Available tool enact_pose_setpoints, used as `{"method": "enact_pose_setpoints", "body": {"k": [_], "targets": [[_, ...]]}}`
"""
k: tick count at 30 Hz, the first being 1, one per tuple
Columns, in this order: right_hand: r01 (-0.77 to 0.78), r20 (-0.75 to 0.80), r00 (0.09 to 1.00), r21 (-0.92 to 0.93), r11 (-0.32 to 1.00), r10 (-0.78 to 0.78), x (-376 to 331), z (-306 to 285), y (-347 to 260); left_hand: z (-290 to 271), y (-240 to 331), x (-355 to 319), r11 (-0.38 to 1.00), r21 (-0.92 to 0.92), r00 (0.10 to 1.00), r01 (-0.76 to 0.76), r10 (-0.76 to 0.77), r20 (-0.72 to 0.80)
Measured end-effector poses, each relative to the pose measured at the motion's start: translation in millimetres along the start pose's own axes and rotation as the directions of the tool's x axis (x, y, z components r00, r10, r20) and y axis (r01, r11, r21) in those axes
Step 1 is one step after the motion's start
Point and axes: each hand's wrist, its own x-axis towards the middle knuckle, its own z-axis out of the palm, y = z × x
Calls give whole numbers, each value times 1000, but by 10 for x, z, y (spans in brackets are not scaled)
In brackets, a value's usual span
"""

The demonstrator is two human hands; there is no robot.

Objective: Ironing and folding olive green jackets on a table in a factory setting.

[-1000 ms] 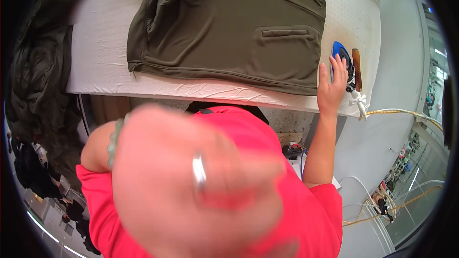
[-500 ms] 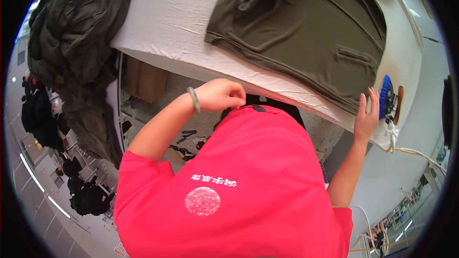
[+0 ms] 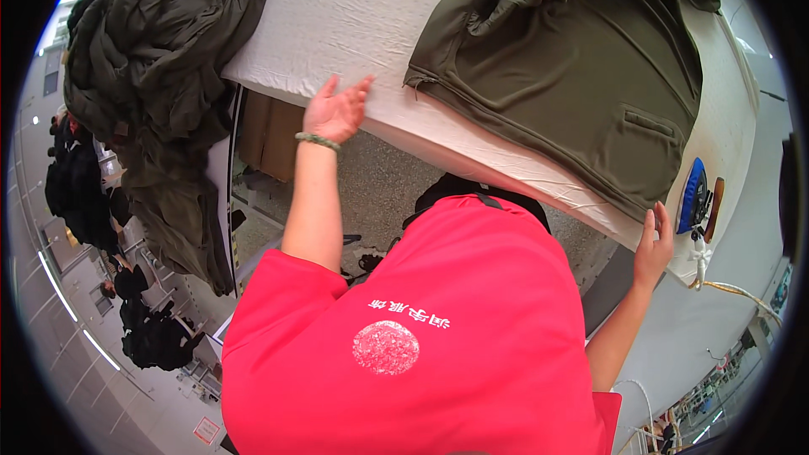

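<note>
**White-covered table (image 3: 337,17) with olive jacket (image 3: 565,76)**

Heap of dark olive garments (image 3: 160,42): piled at left, beside the table. Jacket: spread over the table's right part, lower edge toward the near side. Iron (image 3: 694,194): blue base, brown handle, just right of the jacket. Left hand (image 3: 335,111): open, palm showing, fingers parted, empty, by the table's near edge. Right hand (image 3: 655,248): fingers extended, nothing grasped, at the jacket's lower right corner; contact cannot be told. Bracelet (image 3: 318,141): green, left wrist.
</note>
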Motion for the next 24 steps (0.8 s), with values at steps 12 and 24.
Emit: {"method": "enact_pose_setpoints", "body": {"k": [12,24], "targets": [[5,50,999,9,1000,-5,61,127,-123,1353,-1880,675,-625,751,830,-212,290,476],[767,48,572,323,555,-819,3,678,-1689,1612,-3373,1437,-633,555,826,-540,-272,494]]}}
